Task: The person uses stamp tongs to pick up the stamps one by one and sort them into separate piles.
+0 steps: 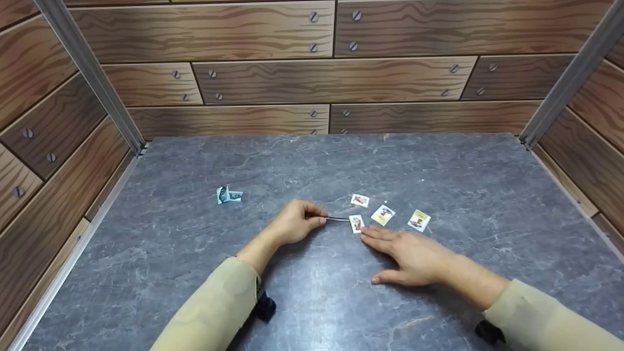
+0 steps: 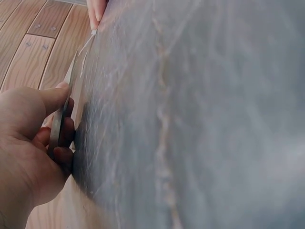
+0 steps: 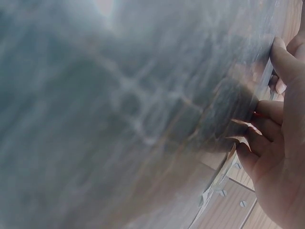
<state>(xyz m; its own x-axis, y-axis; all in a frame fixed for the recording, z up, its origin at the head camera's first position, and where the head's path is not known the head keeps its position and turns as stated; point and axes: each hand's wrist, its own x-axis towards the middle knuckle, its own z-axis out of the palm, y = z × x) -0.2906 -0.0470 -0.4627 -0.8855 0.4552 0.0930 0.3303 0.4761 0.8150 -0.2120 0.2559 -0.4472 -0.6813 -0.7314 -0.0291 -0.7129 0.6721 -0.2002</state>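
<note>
My left hand pinches a pair of metal tweezers between thumb and fingers. In the head view the tweezers' tips reach the left edge of a small white picture card with a red figure on it. My right hand lies palm down with its fingers extended, fingertips right at that card's lower right edge. Just beyond it lies another card with a red picture. Two cards with yellow pictures, a nearer one and a farther one, lie to the right.
A crumpled teal wrapper lies left of the hands on the grey marbled table. A tiny white scrap sits among the cards. Wood-patterned walls and metal corner posts border the table.
</note>
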